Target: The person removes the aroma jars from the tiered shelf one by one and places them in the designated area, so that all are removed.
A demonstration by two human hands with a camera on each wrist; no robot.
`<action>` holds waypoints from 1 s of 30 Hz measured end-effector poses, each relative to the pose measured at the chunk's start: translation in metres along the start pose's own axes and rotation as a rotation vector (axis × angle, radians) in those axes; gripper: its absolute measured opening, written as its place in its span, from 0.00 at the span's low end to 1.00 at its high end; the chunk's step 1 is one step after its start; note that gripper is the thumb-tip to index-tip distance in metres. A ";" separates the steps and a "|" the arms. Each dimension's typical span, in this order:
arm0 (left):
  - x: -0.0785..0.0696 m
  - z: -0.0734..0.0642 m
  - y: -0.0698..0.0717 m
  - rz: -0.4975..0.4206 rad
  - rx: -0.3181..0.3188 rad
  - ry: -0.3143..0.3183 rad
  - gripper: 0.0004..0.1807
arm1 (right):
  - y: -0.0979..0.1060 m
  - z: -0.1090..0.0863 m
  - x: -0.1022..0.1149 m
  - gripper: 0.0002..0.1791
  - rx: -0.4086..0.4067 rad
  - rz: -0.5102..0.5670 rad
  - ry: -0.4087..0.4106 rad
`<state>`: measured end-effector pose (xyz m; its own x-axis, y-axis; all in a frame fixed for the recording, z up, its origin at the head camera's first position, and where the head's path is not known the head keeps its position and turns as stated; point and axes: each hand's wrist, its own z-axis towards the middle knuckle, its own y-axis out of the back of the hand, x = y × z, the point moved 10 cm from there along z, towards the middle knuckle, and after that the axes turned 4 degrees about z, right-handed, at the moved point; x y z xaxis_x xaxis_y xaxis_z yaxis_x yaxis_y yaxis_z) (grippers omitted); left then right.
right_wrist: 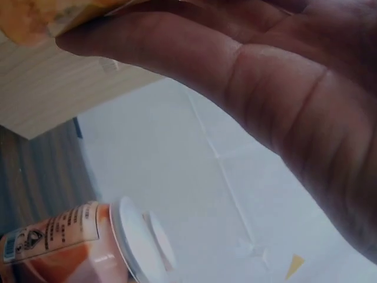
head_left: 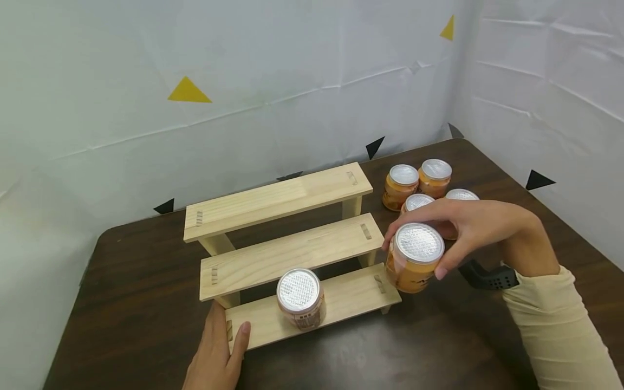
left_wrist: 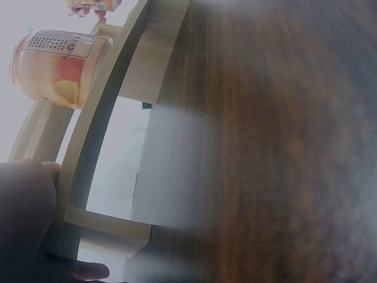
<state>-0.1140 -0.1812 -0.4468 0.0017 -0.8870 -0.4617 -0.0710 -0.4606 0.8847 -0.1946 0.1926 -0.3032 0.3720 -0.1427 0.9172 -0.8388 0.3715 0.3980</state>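
A three-step wooden rack (head_left: 287, 246) stands on the dark table. At the left end of its lowest board, my left hand (head_left: 216, 346) grips the wood, thumb on top and fingers round the outer side. One fruit jar (head_left: 299, 306) with a silver lid stands upright near the middle of that board; its printed label (left_wrist: 65, 44) shows in the left wrist view. My right hand (head_left: 470, 227) holds another fruit jar (head_left: 411, 273) between thumb and fingers, by the right end of the lowest board. That jar's orange side (right_wrist: 29, 20) appears at the top of the right wrist view.
Behind the right hand, several more jars stand on the table, including a back-left jar (head_left: 400, 189) and a back-right jar (head_left: 435, 181). White sheeting (head_left: 273, 59) with yellow and black triangles borders the table (head_left: 141, 303).
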 end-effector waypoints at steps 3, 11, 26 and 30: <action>0.000 -0.002 -0.002 -0.011 0.000 0.002 0.47 | 0.001 -0.005 -0.003 0.43 0.005 0.008 -0.014; -0.008 -0.003 0.007 -0.016 -0.063 -0.037 0.45 | 0.014 -0.040 -0.011 0.44 -0.131 -0.099 -0.096; -0.008 -0.001 0.005 -0.043 0.008 0.015 0.45 | 0.036 -0.093 -0.034 0.52 -0.421 -0.173 -0.195; -0.007 -0.001 0.008 -0.039 0.011 0.019 0.45 | 0.032 -0.104 -0.050 0.49 -0.507 -0.095 -0.258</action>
<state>-0.1133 -0.1792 -0.4363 0.0236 -0.8691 -0.4941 -0.0811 -0.4943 0.8655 -0.1987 0.3067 -0.3378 0.2737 -0.3927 0.8780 -0.4870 0.7306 0.4786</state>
